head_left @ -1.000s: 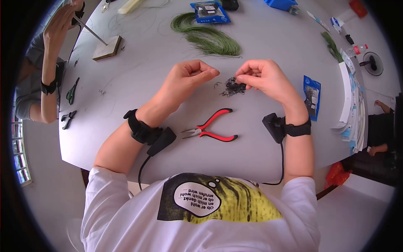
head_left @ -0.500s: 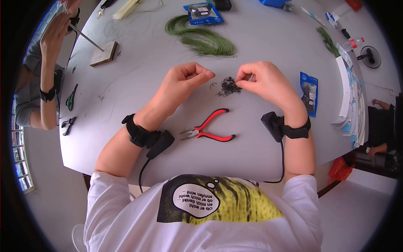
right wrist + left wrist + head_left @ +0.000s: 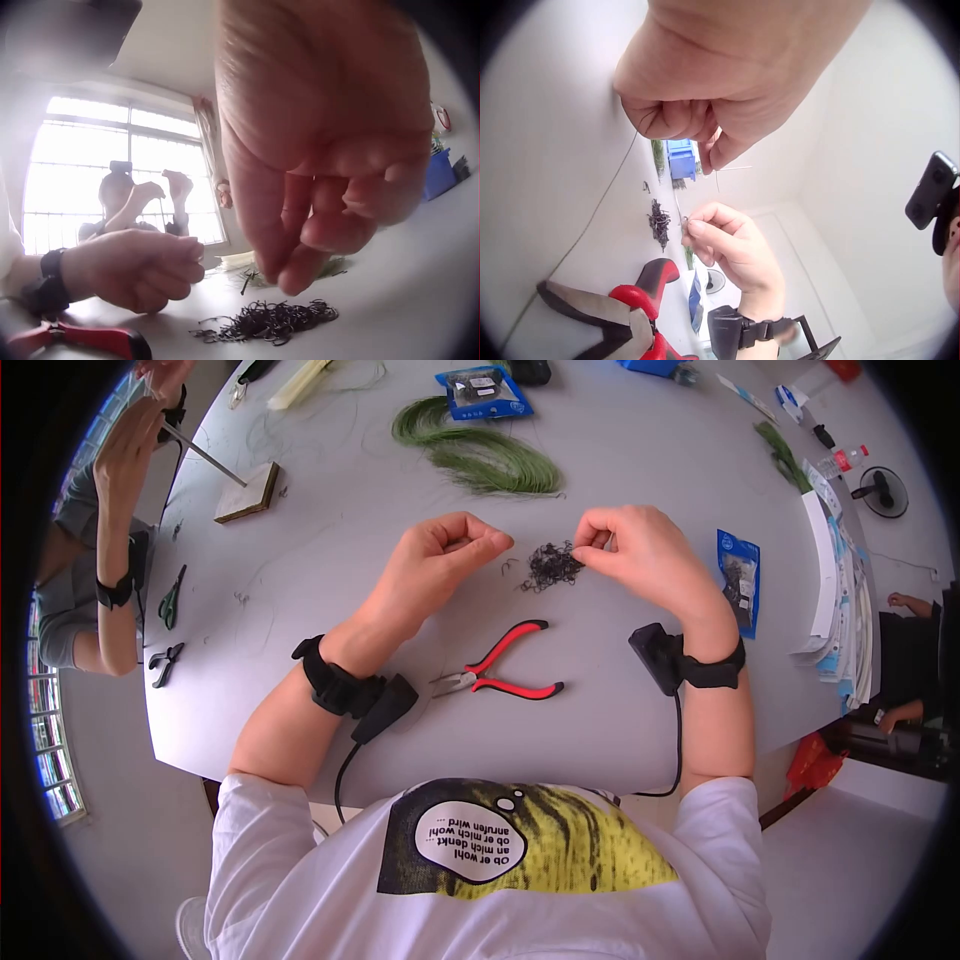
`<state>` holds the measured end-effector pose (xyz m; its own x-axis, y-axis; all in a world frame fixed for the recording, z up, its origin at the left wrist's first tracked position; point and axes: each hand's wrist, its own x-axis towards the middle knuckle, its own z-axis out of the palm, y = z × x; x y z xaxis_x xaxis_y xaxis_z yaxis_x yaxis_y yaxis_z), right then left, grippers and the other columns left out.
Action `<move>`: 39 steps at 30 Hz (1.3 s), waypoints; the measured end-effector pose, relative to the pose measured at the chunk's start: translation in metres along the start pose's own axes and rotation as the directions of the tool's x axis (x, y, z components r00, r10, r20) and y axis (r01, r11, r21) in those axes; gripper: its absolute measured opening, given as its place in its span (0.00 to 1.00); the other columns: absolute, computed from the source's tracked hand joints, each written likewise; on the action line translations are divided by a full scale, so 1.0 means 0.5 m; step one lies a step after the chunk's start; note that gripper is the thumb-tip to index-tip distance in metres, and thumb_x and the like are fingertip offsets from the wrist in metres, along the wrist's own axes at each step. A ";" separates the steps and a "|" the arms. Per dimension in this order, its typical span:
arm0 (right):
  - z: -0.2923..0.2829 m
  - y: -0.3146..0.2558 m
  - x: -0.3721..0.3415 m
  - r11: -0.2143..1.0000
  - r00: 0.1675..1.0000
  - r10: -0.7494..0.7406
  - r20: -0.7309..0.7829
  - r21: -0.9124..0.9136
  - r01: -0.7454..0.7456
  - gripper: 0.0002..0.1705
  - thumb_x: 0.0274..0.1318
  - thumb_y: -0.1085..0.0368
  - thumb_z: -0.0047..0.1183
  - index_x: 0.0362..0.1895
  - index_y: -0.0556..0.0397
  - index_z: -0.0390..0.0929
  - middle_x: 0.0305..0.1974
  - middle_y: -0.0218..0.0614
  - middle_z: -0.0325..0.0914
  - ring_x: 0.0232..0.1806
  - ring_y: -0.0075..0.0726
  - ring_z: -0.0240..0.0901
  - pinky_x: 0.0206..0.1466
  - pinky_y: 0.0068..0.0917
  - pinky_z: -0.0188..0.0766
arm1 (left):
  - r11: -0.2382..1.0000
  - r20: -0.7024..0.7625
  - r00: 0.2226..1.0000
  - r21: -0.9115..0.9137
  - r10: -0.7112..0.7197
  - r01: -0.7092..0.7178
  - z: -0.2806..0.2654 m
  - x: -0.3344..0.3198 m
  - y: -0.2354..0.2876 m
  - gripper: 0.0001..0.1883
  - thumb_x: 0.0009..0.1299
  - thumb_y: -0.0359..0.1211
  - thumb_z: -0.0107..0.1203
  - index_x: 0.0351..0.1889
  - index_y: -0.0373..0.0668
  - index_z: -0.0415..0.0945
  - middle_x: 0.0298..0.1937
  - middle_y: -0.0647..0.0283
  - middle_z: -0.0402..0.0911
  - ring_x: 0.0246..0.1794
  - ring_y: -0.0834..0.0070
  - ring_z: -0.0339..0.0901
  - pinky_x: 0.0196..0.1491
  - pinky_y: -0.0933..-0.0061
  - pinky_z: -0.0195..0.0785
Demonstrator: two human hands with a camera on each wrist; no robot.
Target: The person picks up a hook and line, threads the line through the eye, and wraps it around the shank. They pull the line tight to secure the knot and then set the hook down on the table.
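A pile of small black fish hooks [image 3: 553, 566] lies on the table between the two hands. At its right edge is my right hand [image 3: 645, 555], thumb and fingertips pinched together. A single dark hook [image 3: 247, 282] sticks out from those fingertips, just above the pile in the right wrist view. My left hand [image 3: 440, 560] is left of the pile, with thumb and forefinger pinching a thin strand [image 3: 718, 181]. A greenish line [image 3: 592, 214] runs down from beneath that hand in the left wrist view. Red-handled pliers [image 3: 497, 665] lie spread near me.
A bundle of green line [image 3: 490, 455] and a blue packet [image 3: 485, 392] lie at the back. Another blue packet [image 3: 738, 582] is to the right. At left, another person holds a rod above a wooden block [image 3: 247, 493], near green-handled scissors [image 3: 172, 598] and small black pliers [image 3: 166, 663].
My right hand has drawn from over the pile to its right edge, keeping its pinch. My left hand keeps its pose; the head view has shifted slightly.
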<state>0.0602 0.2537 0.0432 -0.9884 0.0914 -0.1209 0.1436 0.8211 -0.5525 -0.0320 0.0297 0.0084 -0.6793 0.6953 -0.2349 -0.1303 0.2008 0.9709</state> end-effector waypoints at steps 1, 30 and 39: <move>-0.001 -0.001 0.001 1.000 1.000 0.001 0.002 0.000 -0.001 0.11 0.51 0.61 0.58 0.31 0.57 0.81 0.24 0.39 0.80 0.25 0.36 0.75 0.32 0.30 0.69 | 1.000 0.001 1.000 -0.009 -0.001 0.001 0.000 0.001 0.000 0.13 0.72 0.42 0.57 0.39 0.43 0.80 0.31 0.79 0.76 0.23 0.94 0.54 0.24 0.85 0.43; 0.010 0.052 0.129 0.984 0.983 -0.105 -0.153 -0.159 0.081 0.07 0.51 0.64 0.57 0.33 0.53 0.80 0.27 0.37 0.81 0.31 0.38 0.77 0.36 0.32 0.71 | 1.000 0.001 1.000 -0.014 -0.009 0.009 0.000 -0.001 -0.001 0.11 0.72 0.41 0.57 0.38 0.43 0.80 0.28 0.79 0.73 0.22 0.93 0.54 0.24 0.85 0.43; 0.008 0.038 0.143 0.951 0.985 -0.134 -0.109 -0.295 0.096 0.06 0.48 0.65 0.58 0.29 0.53 0.82 0.26 0.38 0.80 0.29 0.42 0.77 0.34 0.35 0.72 | 1.000 0.010 1.000 -0.014 -0.015 0.015 0.000 -0.001 -0.002 0.10 0.72 0.40 0.56 0.38 0.43 0.79 0.28 0.80 0.72 0.22 0.94 0.54 0.24 0.85 0.43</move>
<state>-0.0076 0.2734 0.0207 -0.9981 0.0417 0.0447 0.0268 0.9556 -0.2933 -0.0316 0.0290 0.0076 -0.6700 0.6991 -0.2499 -0.1508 0.2014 0.9678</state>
